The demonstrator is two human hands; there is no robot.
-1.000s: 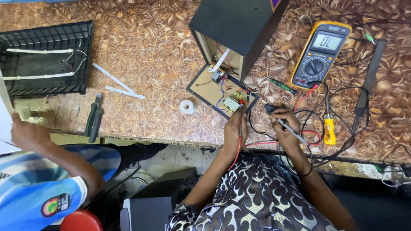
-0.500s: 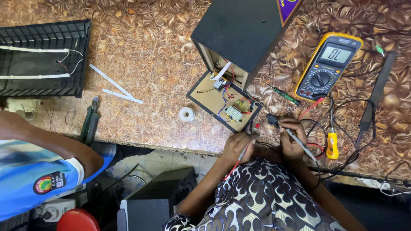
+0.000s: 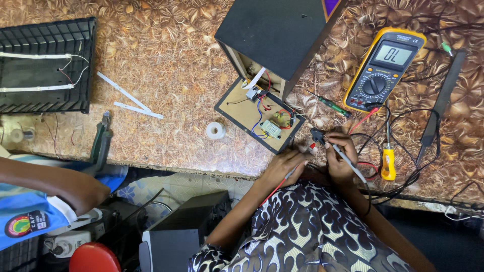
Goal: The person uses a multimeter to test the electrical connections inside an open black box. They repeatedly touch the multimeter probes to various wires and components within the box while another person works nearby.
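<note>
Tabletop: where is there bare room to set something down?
The widest free patch on the table lies between the black grille panel and the open speaker box. It is crowded right of the box: multimeter, leads, yellow-handled screwdriver, both hands.

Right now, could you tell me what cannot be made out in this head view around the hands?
- Left hand: the red probe's tip, hidden by the fingers.
- Right hand: what the black clip grips, too small to tell.
- Open speaker box: its inside, hidden by its own wall.
- Another person's arm: the hand, cut off by the left edge.
</note>
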